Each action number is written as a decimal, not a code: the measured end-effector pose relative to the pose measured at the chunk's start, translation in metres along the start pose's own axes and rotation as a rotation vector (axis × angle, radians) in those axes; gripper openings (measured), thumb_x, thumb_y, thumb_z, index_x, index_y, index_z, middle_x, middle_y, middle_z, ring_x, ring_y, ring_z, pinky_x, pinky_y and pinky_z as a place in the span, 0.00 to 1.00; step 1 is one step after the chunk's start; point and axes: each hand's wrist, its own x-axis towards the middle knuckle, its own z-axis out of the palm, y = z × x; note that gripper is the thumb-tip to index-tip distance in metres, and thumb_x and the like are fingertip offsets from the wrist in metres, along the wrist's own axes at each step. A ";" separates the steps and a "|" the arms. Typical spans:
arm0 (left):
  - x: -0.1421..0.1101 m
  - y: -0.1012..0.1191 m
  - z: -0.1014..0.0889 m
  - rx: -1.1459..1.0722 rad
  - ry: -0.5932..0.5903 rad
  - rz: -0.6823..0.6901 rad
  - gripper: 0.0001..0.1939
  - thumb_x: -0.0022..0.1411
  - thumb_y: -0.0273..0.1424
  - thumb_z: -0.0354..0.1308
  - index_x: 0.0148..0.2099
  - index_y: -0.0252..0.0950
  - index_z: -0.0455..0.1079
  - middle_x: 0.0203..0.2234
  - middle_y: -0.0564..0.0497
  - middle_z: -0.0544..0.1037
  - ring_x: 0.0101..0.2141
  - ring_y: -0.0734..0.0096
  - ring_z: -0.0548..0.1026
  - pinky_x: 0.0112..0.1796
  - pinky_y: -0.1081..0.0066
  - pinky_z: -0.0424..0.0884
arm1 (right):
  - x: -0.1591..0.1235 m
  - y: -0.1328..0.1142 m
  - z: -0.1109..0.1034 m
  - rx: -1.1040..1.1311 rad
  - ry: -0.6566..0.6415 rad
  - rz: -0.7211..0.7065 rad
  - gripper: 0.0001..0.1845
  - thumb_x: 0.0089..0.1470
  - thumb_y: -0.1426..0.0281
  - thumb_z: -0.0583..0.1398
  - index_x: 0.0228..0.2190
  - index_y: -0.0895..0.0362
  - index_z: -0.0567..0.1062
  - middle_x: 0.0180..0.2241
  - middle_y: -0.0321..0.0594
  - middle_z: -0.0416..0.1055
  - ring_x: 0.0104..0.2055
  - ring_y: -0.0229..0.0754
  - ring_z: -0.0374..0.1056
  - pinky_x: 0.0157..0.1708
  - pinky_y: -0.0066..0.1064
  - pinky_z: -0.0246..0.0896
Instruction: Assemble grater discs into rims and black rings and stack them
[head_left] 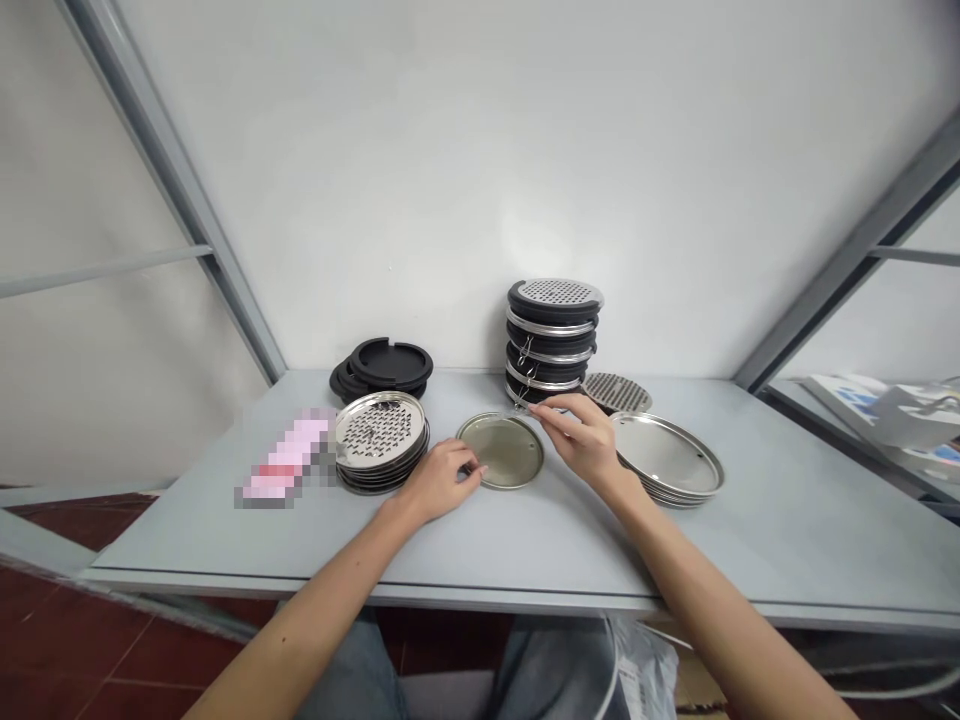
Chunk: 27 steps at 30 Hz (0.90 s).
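A shallow round metal dish (501,452), greenish inside with a raised rim, lies flat on the table in front of me. My left hand (444,480) rests at its left side, fingers curled and thumb on the rim. Over the dish's right edge, my right hand (581,438) pinches a small thin shiny piece (525,411) between thumb and fingertips; its exact kind is too small to make out. Close to my left hand stands a stack of perforated grater discs (381,430). Right of my right hand lies a pile of plain metal dishes (667,458).
Behind the dish rises a tall stack of black rings and metal discs (555,340) with wire clips on its front. Black plastic rings (390,365) are piled back left. Another grater disc (619,392) lies behind the plain dishes. A blurred pink item (289,460) is at left.
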 end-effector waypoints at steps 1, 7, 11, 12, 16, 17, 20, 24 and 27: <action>0.000 0.000 0.000 0.003 -0.007 0.000 0.07 0.62 0.30 0.56 0.32 0.36 0.71 0.33 0.48 0.76 0.37 0.65 0.73 0.41 0.66 0.69 | -0.003 0.001 0.002 0.030 -0.023 0.057 0.13 0.57 0.71 0.58 0.41 0.47 0.79 0.37 0.42 0.76 0.38 0.44 0.72 0.39 0.38 0.70; 0.000 -0.002 0.000 -0.005 0.030 -0.087 0.08 0.58 0.27 0.58 0.40 0.37 0.64 0.34 0.50 0.72 0.36 0.65 0.72 0.39 0.66 0.70 | -0.017 0.000 -0.002 0.151 -0.085 0.206 0.12 0.57 0.69 0.58 0.40 0.48 0.79 0.37 0.43 0.75 0.39 0.46 0.71 0.40 0.40 0.71; 0.001 -0.007 0.005 -0.047 0.107 -0.094 0.13 0.55 0.23 0.58 0.42 0.37 0.61 0.38 0.49 0.69 0.41 0.64 0.71 0.45 0.64 0.70 | -0.013 0.000 -0.005 0.234 -0.161 0.174 0.11 0.57 0.69 0.58 0.39 0.48 0.80 0.38 0.42 0.75 0.41 0.45 0.71 0.41 0.40 0.70; 0.001 -0.008 0.006 -0.059 0.117 -0.089 0.14 0.55 0.22 0.57 0.44 0.37 0.61 0.40 0.48 0.68 0.43 0.64 0.71 0.47 0.63 0.70 | -0.012 -0.001 -0.006 0.261 -0.190 0.165 0.11 0.57 0.69 0.59 0.38 0.49 0.80 0.38 0.42 0.75 0.40 0.45 0.71 0.41 0.40 0.70; 0.001 -0.007 0.006 -0.090 0.109 -0.039 0.21 0.57 0.19 0.53 0.53 0.37 0.60 0.48 0.45 0.68 0.50 0.64 0.69 0.53 0.61 0.67 | -0.013 -0.003 -0.005 0.344 -0.319 0.129 0.09 0.56 0.70 0.59 0.36 0.51 0.80 0.36 0.42 0.75 0.39 0.43 0.71 0.41 0.38 0.69; 0.001 -0.007 0.005 -0.082 0.094 -0.025 0.22 0.58 0.18 0.52 0.54 0.37 0.61 0.50 0.45 0.68 0.51 0.63 0.68 0.54 0.61 0.65 | -0.014 -0.003 -0.005 0.355 -0.351 0.120 0.09 0.55 0.70 0.60 0.35 0.51 0.81 0.36 0.42 0.75 0.39 0.43 0.71 0.41 0.38 0.69; 0.001 -0.006 0.004 -0.029 0.050 -0.013 0.18 0.61 0.19 0.50 0.52 0.36 0.66 0.51 0.43 0.69 0.52 0.62 0.69 0.55 0.59 0.64 | -0.018 -0.001 -0.003 0.363 -0.450 0.105 0.08 0.54 0.70 0.60 0.33 0.51 0.81 0.37 0.42 0.76 0.40 0.43 0.71 0.42 0.39 0.68; 0.002 -0.008 0.005 0.012 0.043 -0.023 0.12 0.63 0.23 0.52 0.48 0.35 0.70 0.48 0.43 0.73 0.49 0.60 0.72 0.53 0.58 0.68 | -0.021 0.003 -0.001 0.318 -0.525 0.113 0.07 0.52 0.70 0.62 0.33 0.51 0.80 0.40 0.42 0.75 0.43 0.45 0.71 0.45 0.41 0.67; 0.002 -0.009 0.006 0.010 0.049 -0.028 0.11 0.62 0.24 0.53 0.47 0.34 0.71 0.46 0.43 0.74 0.47 0.61 0.73 0.52 0.59 0.69 | -0.021 0.005 0.000 0.262 -0.529 0.176 0.14 0.49 0.68 0.64 0.40 0.51 0.78 0.45 0.43 0.73 0.48 0.48 0.69 0.50 0.43 0.65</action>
